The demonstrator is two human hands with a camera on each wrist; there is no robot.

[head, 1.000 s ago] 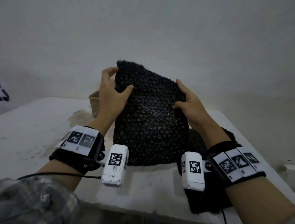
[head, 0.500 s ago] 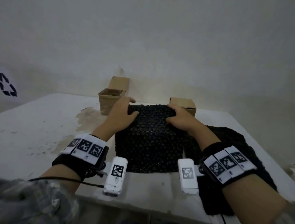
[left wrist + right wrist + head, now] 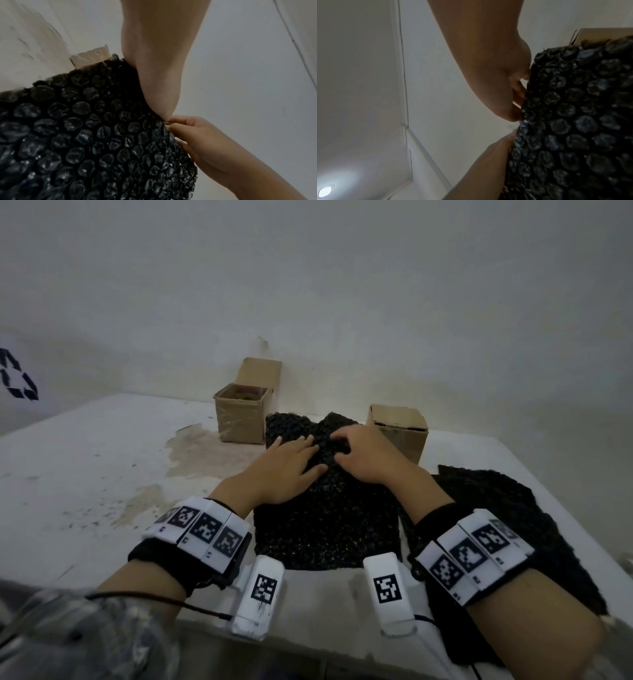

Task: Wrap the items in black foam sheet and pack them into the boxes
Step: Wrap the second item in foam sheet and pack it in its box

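A black bubbled foam sheet (image 3: 325, 525) lies flat on the white table (image 3: 85, 474), its far edge between two cardboard boxes. My left hand (image 3: 298, 453) lies flat on the sheet's far part with straight fingers, pressing it down. Just to its right, my right hand (image 3: 346, 445) has bent fingers dug into the sheet and bunches it. In the left wrist view the left palm (image 3: 154, 60) presses the sheet (image 3: 85, 135), and the right hand (image 3: 197, 136) curls at its edge. In the right wrist view the right hand (image 3: 496, 74) meets the sheet (image 3: 582, 121). No item to wrap shows.
An open cardboard box (image 3: 241, 419) stands behind the sheet on the left, something inside it. A closed box (image 3: 400, 433) stands at the back right. More black sheets (image 3: 496, 508) lie piled along the table's right side. A wall runs close behind.
The sheet was held up in the air by both hands a second ago. It now lies on the table, and both hands have moved together onto its far middle.
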